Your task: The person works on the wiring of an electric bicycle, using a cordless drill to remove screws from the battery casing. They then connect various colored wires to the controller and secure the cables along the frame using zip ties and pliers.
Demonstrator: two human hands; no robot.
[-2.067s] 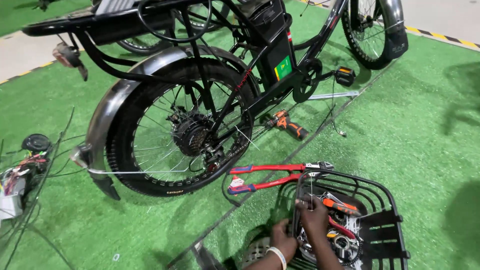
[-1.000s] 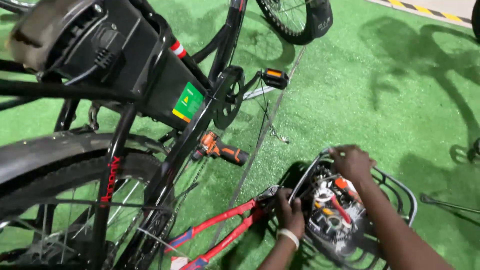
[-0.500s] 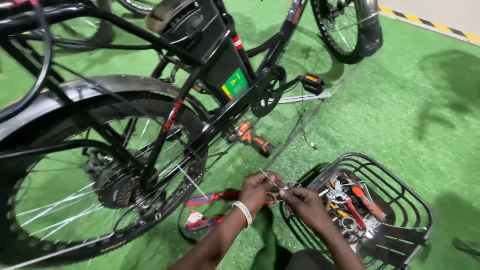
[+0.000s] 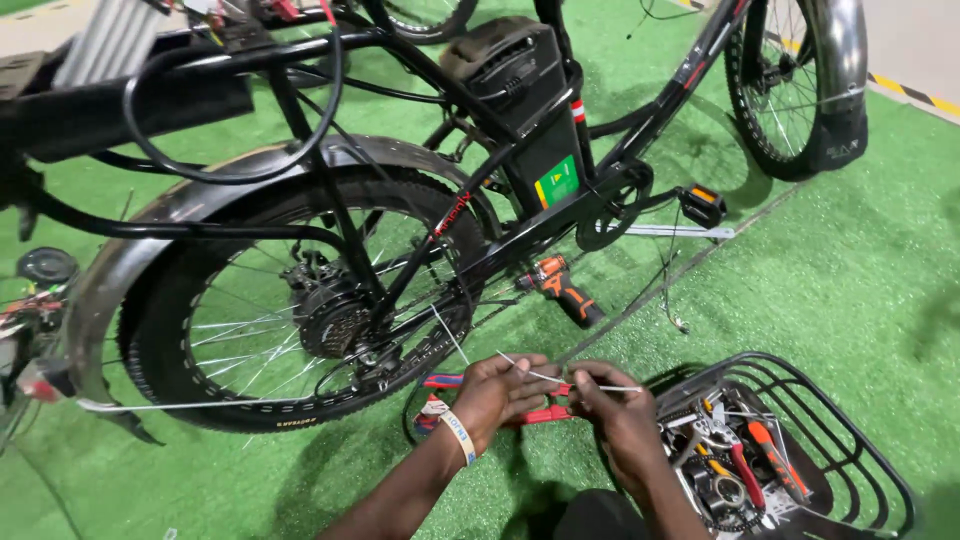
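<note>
Black electric bicycle (image 4: 440, 200) on its side across green artificial turf (image 4: 820, 290), fat spoked rear wheel (image 4: 300, 310) nearest. Right of that wheel, black wire basket (image 4: 860, 450) full of orange-handled tools. Beyond the wheel's right edge, orange-and-black cordless drill (image 4: 560, 285) flat on the turf. Just below the wheel, red-and-blue-handled cutters (image 4: 470, 400) lying under both hands. Left hand (image 4: 505, 395) and right hand (image 4: 615, 405) close together, fingertips pinched on thin white cable ties (image 4: 560, 378), held level between them just right of the tyre.
</note>
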